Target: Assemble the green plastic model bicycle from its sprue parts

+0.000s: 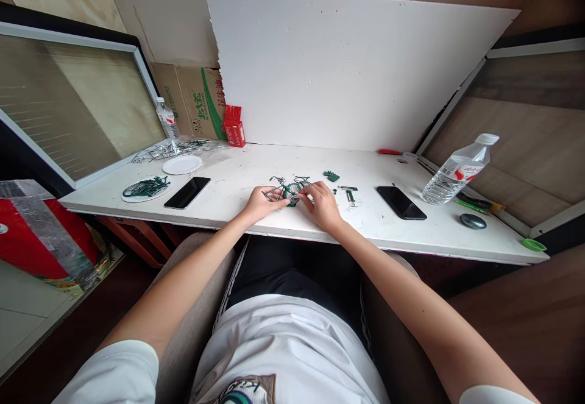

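A small dark-green model bicycle point(291, 192) with a spoked wheel is held between my hands, just above the white table near its front edge. My left hand point(264, 205) is closed on the bicycle's frame from the left, its thumb pointing at the wheel. From the right, my right hand point(321, 204) pinches at the wheel's side, its fingertips bent down; what exactly sits between them is too small to make out. Behind the hands lie thin dark parts point(278, 180). Right of them are a green piece point(331, 176) and small dark strips point(350, 196).
Left are a plate of green parts point(147, 188), a white plate point(181, 164), a phone point(187, 192) and a water bottle point(167, 120). Right stand another phone point(401, 202), a large bottle point(458, 170) and a dark round object point(473, 221). A white board point(356, 69) leans behind.
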### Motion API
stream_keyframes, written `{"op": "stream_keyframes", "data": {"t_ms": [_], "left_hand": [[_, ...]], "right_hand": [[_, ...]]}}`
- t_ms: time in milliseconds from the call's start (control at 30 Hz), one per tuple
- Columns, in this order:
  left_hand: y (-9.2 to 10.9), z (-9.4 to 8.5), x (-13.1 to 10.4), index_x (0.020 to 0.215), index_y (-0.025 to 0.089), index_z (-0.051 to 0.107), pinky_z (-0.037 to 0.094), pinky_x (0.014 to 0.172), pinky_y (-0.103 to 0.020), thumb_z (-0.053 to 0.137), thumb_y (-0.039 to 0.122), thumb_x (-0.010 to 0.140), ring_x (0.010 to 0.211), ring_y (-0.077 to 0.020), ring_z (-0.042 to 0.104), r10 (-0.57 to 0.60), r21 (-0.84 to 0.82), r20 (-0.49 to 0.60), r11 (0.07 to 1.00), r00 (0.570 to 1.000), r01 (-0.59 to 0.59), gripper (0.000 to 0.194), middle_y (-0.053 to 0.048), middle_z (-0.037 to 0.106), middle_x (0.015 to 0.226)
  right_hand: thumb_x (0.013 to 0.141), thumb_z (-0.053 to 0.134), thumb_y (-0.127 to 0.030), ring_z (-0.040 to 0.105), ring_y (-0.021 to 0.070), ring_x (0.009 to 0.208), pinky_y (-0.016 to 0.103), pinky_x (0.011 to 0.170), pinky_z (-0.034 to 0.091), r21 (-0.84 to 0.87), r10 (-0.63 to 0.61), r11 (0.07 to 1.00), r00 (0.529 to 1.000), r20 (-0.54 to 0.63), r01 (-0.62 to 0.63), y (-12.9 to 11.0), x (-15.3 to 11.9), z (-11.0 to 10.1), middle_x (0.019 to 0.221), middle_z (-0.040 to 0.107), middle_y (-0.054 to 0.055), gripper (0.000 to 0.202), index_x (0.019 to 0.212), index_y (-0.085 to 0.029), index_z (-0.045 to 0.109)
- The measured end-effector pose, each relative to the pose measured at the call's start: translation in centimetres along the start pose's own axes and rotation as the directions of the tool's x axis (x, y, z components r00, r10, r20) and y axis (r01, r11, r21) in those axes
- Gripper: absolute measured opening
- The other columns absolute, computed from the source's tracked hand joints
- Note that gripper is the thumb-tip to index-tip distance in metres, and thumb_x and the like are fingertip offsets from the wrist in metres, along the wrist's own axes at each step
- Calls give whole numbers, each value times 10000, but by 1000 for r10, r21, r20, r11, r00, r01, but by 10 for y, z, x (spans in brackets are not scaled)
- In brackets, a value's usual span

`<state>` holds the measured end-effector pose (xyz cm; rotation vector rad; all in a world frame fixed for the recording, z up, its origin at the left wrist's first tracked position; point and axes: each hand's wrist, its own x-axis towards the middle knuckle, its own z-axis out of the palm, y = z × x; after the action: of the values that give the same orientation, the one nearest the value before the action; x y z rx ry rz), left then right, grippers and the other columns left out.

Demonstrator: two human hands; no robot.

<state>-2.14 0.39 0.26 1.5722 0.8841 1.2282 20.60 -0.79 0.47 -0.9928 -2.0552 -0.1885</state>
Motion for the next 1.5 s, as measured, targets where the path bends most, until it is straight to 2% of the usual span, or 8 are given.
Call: {"op": "stream_keyframes", "data": {"t_ms": [333, 567, 733, 900, 967, 1067, 1267, 1500], "left_hand": [[13, 2, -5, 865, 129, 756, 589, 679, -303, 984, 426, 624, 698, -172, 693, -23, 9, 27, 1000, 999, 23, 446, -81, 764, 853], [14, 2, -6, 872, 132, 766, 591, 666, -315, 994, 413, 609, 674, -170, 687, -46, -1, 42, 999, 998, 46, 448, -80, 764, 862], [11, 1, -5, 887, 128, 772, 593, 673, -322, 1003, 413, 596, 680, -174, 692, -62, -15, 47, 998, 997, 63, 468, -85, 766, 874], [6, 0, -2, 881, 134, 756, 585, 710, -314, 1006, 407, 608, 682, -157, 699, -63, -64, 32, 996, 998, 65, 460, -70, 759, 907], [4, -1, -1, 883, 136, 752, 581, 716, -311, 999, 414, 623, 690, -157, 702, -51, -67, 28, 996, 998, 53, 454, -66, 754, 899], [3, -1, -1, 889, 135, 748, 582, 717, -313, 987, 436, 639, 697, -160, 700, -42, -49, 19, 998, 999, 43, 459, -70, 756, 892], [3, -1, -2, 886, 139, 749, 598, 715, -328, 999, 450, 605, 700, -167, 696, -53, -29, 5, 998, 999, 53, 488, -76, 756, 889], [8, 2, -5, 884, 135, 768, 593, 686, -314, 992, 419, 612, 690, -159, 673, -57, -4, 23, 998, 998, 57, 452, -66, 748, 855]], "right_hand": [[1105, 521, -382, 591, 289, 904, 412, 782, 494, -49, 38, 998, 999, 33, -36, -5, 1, -2, 862, 707, 100, 282, 893, -227, 623], [1137, 397, -439, 565, 289, 845, 424, 741, 480, -60, 38, 998, 996, 81, -33, -3, 0, -1, 741, 641, 90, 440, 789, -247, 585], [1145, 338, -470, 571, 294, 863, 424, 745, 483, -28, 73, 997, 991, 113, -70, -5, 0, -3, 743, 633, 91, 479, 794, -253, 580], [1109, 466, -469, 592, 299, 937, 432, 787, 492, 28, 99, 994, 988, 115, -103, -10, 0, -6, 907, 707, 97, 309, 961, -240, 612], [1078, 545, -434, 597, 302, 968, 437, 814, 499, 45, 90, 994, 991, 100, -95, -11, 0, -6, 959, 717, 96, 216, 1047, -230, 609], [1069, 555, -354, 599, 304, 990, 436, 830, 502, 55, 69, 996, 994, 84, -74, -11, 0, -6, 980, 717, 99, 139, 1087, -225, 604], [1077, 539, -311, 590, 301, 971, 425, 805, 503, 62, 53, 996, 995, 90, -59, -10, 1, -6, 958, 716, 98, 117, 1024, -237, 612], [1107, 488, -377, 571, 295, 898, 415, 777, 482, -17, 45, 999, 994, 105, -43, -7, 1, -4, 816, 665, 92, 315, 835, -249, 584]]}}
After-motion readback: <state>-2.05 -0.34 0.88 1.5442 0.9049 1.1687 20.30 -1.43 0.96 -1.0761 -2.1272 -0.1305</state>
